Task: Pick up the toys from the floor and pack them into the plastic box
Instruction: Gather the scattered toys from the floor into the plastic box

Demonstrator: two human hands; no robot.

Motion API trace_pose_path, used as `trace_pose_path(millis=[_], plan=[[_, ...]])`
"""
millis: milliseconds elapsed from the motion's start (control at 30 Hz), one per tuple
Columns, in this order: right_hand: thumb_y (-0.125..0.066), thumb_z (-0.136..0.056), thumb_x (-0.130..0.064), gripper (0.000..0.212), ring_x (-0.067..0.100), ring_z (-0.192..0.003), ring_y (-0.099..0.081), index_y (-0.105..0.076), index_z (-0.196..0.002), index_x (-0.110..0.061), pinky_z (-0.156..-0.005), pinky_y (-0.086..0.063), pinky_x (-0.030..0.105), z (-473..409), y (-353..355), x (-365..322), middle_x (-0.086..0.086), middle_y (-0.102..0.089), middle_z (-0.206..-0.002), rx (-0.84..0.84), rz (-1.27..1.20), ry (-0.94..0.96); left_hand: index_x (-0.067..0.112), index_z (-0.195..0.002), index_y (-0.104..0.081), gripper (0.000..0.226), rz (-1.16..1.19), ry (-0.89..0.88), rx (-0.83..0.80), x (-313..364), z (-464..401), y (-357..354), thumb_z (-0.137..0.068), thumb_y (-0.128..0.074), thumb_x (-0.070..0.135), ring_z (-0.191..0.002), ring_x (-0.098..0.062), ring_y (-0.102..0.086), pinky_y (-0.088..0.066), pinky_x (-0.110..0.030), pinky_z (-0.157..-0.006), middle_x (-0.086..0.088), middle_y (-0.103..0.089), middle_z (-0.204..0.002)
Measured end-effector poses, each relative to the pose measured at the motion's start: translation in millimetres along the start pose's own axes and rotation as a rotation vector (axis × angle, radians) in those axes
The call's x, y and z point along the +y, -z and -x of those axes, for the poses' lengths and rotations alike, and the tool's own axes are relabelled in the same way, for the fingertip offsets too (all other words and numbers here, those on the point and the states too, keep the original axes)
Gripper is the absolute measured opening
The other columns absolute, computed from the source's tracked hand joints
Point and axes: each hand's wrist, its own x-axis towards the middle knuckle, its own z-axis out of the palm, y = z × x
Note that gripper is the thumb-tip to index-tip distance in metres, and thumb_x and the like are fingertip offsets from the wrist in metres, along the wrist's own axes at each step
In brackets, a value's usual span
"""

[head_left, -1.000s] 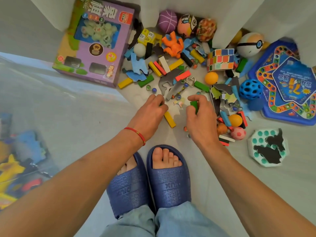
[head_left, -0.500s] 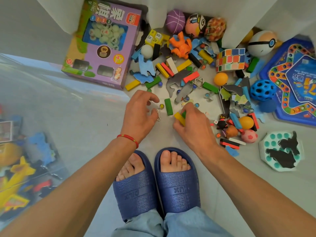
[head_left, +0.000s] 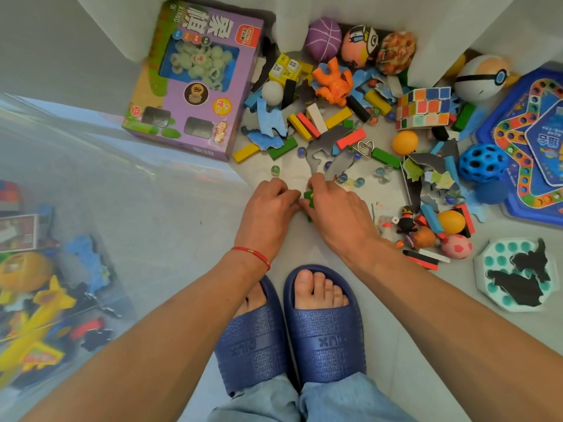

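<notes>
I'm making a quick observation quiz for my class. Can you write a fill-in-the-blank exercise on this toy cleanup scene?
1. The right hand grips a block coloured ____.
2. The thread bracelet on the left wrist is ____.
3. The slippers on the feet are dark ____.
4. The basketball-patterned ball near the curtain is ____.

Missing words: green; red; blue; purple

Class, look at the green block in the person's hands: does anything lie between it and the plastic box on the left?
Nothing visible does. The right hand holds the green block against the left hand; bare floor runs to the plastic box.
</notes>
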Motion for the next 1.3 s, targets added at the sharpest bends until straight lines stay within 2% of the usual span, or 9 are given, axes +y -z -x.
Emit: trace_pose_path(millis=[267, 433, 533, 633, 767, 967, 1067, 1167, 1300], plan=[[-0.057, -0.097, -0.044, 0.048, 0.04, -0.081, -0.064, -0.037, -0.127, -0.012, -0.058, -0.039, 0.037, 22.1, -8.9, -3.3, 0.014, -0.065, -0.103, -0.012, -0.045, -0.063, 0.002, -0.1, -0.075, 0.019, 0.033, 0.072, 0.026, -6.2, 22.8, 2.2, -0.081, -0.077, 0.006, -0.087, -0.031, -0.064, -0.047, -0.027, -0.081, -0.013, -0.069, -0.096], [-0.055, -0.096, -0.03, 0.036, 0.036, -0.082, -0.063, -0.043, -0.125, -0.011, -0.061, -0.041, 0.037, 18.4, -3.8, -5.1, 0.012, -0.063, -0.093, -0.088, -0.166, -0.124, 0.001, -0.099, -0.075, 0.027, -0.033, -0.045, -0.021, -10.7, 27.5, 5.2, -0.074, -0.082, 0.003, -0.083, -0.035, -0.062, -0.054, -0.035, -0.069, -0.017, -0.068, -0.098], [-0.059, -0.091, -0.031, 0.026, 0.018, -0.067, -0.062, -0.06, -0.112, -0.017, -0.053, -0.043, 0.027, 19.3, 10.2, -4.7, 0.002, -0.064, -0.082, -0.095, -0.828, -0.451, 0.001, -0.088, -0.075, 0.017, -0.023, -0.049, -0.058, -12.0, 21.8, 7.2, -0.074, -0.082, 0.004, -0.075, -0.033, -0.06, -0.054, -0.036, -0.062, -0.016, -0.065, -0.091], [-0.048, -0.093, -0.019, 0.018, 0.012, -0.043, -0.027, -0.062, -0.099, -0.009, -0.038, -0.015, 0.022, 32.7, 26.7, 7.7, 0.005, -0.051, -0.061, -0.157, -1.74, -0.681, 0.001, -0.087, -0.077, 0.016, 0.055, 0.049, -0.09, -12.1, 19.8, 11.0, -0.073, -0.082, 0.007, -0.074, -0.032, -0.061, -0.049, -0.028, -0.068, -0.016, -0.063, -0.088], [-0.052, -0.091, -0.022, 0.011, 0.011, -0.047, -0.029, -0.057, -0.085, -0.014, -0.04, -0.019, 0.022, 54.5, 35.8, 30.7, -0.001, -0.038, -0.056, -0.146, -2.098, -0.646, 0.005, -0.09, -0.078, 0.023, 0.064, 0.077, -0.113, -17.5, 16.7, 14.0, -0.071, -0.084, 0.016, -0.078, -0.031, -0.06, -0.042, -0.025, -0.072, -0.014, -0.062, -0.088], [-0.061, -0.094, -0.02, 0.007, 0.01, -0.058, -0.057, -0.06, -0.092, -0.014, -0.039, -0.035, 0.015, 75.9, 44.1, 53.7, 0.004, -0.064, -0.079, -0.028, -1.95, -0.692, 0.006, -0.087, -0.069, 0.021, 0.043, 0.023, -0.119, -19.4, 19.4, 14.2, -0.08, -0.078, 0.023, -0.072, -0.029, -0.056, -0.049, -0.037, -0.062, -0.011, -0.058, -0.08], [-0.063, -0.096, -0.014, 0.01, 0.018, -0.062, -0.063, -0.066, -0.106, -0.011, -0.045, -0.042, 0.024, 86.6, 37.2, 62.0, 0.006, -0.07, -0.085, 0.089, -1.407, -0.666, 0.005, -0.088, -0.069, 0.019, 0.05, 0.008, -0.123, -19.7, 19.8, 14.6, -0.081, -0.077, 0.019, -0.07, -0.031, -0.057, -0.05, -0.036, -0.062, -0.012, -0.058, -0.079], [-0.071, -0.092, -0.024, 0.013, 0.017, -0.074, -0.067, -0.069, -0.105, -0.021, -0.061, -0.055, 0.03, 101.9, 21.1, 62.7, -0.003, -0.069, -0.091, 0.242, -0.706, -0.503, 0.003, -0.092, -0.073, 0.018, 0.059, -0.014, -0.145, -19.9, 18.0, 14.7, -0.079, -0.077, 0.015, -0.072, -0.033, -0.061, -0.054, -0.038, -0.066, -0.014, -0.062, -0.082], [-0.074, -0.089, -0.021, 0.033, 0.022, -0.087, -0.061, -0.063, -0.12, -0.015, -0.075, -0.048, 0.028, 114.5, -5.9, 51.0, 0.006, -0.06, -0.104, 0.265, -0.293, -0.297, 0.009, -0.091, -0.077, 0.013, 0.079, 0.055, -0.159, -7.2, 17.7, 16.6, -0.08, -0.078, 0.015, -0.073, -0.029, -0.064, -0.052, -0.035, -0.07, -0.011, -0.067, -0.081]])
